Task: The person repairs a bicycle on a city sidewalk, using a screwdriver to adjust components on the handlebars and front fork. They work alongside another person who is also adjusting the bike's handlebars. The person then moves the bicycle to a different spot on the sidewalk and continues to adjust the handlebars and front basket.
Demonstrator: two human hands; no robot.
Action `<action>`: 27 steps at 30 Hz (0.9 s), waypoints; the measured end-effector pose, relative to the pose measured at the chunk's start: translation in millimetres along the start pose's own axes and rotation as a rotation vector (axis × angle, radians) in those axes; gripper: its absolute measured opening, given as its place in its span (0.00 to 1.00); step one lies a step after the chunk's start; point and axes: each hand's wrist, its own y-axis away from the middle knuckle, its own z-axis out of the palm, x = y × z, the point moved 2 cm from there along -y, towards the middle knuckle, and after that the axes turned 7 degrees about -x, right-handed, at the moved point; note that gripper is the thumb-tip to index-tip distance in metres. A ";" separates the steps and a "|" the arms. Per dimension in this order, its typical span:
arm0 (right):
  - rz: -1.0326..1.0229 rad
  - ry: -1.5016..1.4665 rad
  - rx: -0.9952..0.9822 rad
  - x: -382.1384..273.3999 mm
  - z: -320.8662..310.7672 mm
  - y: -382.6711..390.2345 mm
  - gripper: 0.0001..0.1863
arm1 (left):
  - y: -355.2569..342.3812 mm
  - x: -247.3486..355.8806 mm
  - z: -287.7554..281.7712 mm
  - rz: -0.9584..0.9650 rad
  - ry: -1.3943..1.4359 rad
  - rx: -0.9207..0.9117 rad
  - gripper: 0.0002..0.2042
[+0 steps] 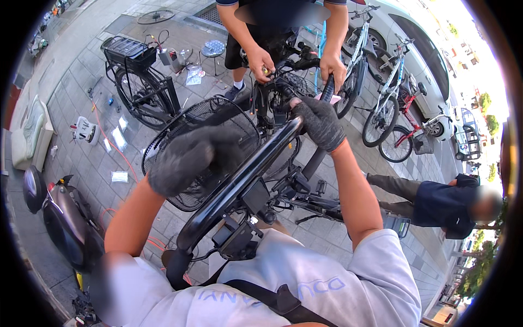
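A black bicycle handlebar (239, 182) slants across in front of me, from low left to upper right. My right hand (321, 124), in a dark grey glove, is closed round its upper right end; a bare fingertip shows. Just beyond that hand rises a black ribbed grip (328, 89), which another person's hand (332, 70) touches. My left hand (190, 161), gloved alike, hovers left of the bar over a black wire basket (158, 144). Motion blurs its fingers, and whether they hold anything cannot be made out. Black boxes (255, 195) and cables hang under the bar.
Across from me a person's other hand (260, 64) holds something small and yellowish. A bicycle frame with a rear box (128, 52), a white bucket (86, 129) and a scooter (65, 223) stand left. Several bicycles (384, 109) and a walking person (441, 201) are right.
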 end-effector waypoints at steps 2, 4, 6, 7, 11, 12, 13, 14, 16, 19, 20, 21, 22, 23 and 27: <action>0.040 -0.051 0.054 0.1 8.1 -5.0 0.23 | 32.0 13.4 18.5 -0.009 -0.048 0.010 0.31; 0.094 -0.071 0.073 2.0 10.3 -8.5 0.23 | 60.4 29.7 42.7 0.002 -0.045 -0.063 0.43; 0.137 -0.051 0.074 3.0 7.0 -11.9 0.23 | 74.8 43.7 61.6 -0.127 -0.133 -0.144 0.49; 0.054 0.094 0.123 8.3 5.2 -15.0 0.23 | 85.8 43.0 73.1 -0.215 -0.195 -0.027 0.46; 0.063 0.321 0.153 2.9 0.2 -16.8 0.25 | 111.6 13.3 88.0 -0.306 -0.454 0.310 0.31; 0.079 0.362 0.164 11.8 0.4 -14.1 0.25 | 116.4 2.7 87.5 -0.282 -0.492 0.364 0.28; 0.095 0.402 0.177 15.6 -0.4 -12.2 0.26 | 117.1 1.6 91.6 -0.189 -0.550 0.402 0.21; 0.107 0.452 0.176 17.1 0.0 -9.4 0.26 | 115.8 1.9 94.6 -0.214 -0.575 0.403 0.21; 0.133 0.554 0.174 18.3 -3.0 -8.4 0.26 | 108.8 6.9 100.3 -0.265 -0.626 0.403 0.19; 0.109 0.566 0.177 16.5 -1.3 -1.6 0.27 | 108.2 8.2 112.6 -0.229 -0.659 0.488 0.18; 0.088 0.565 0.183 16.5 -0.7 -1.1 0.27 | 109.9 8.8 117.1 -0.185 -0.684 0.517 0.18; 0.087 0.608 0.173 19.1 -1.5 -2.2 0.26 | 110.5 7.4 120.5 -0.140 -0.708 0.544 0.18; 0.075 0.616 0.179 19.2 -2.9 -1.0 0.26 | 110.1 4.7 122.9 -0.094 -0.729 0.570 0.18; 0.058 0.617 0.182 18.0 -1.3 1.2 0.26 | 115.1 3.6 120.0 -0.107 -0.886 0.572 0.17; 0.048 0.621 0.180 14.0 3.5 9.3 0.26 | 126.0 -1.5 118.2 -0.121 -0.994 0.694 0.15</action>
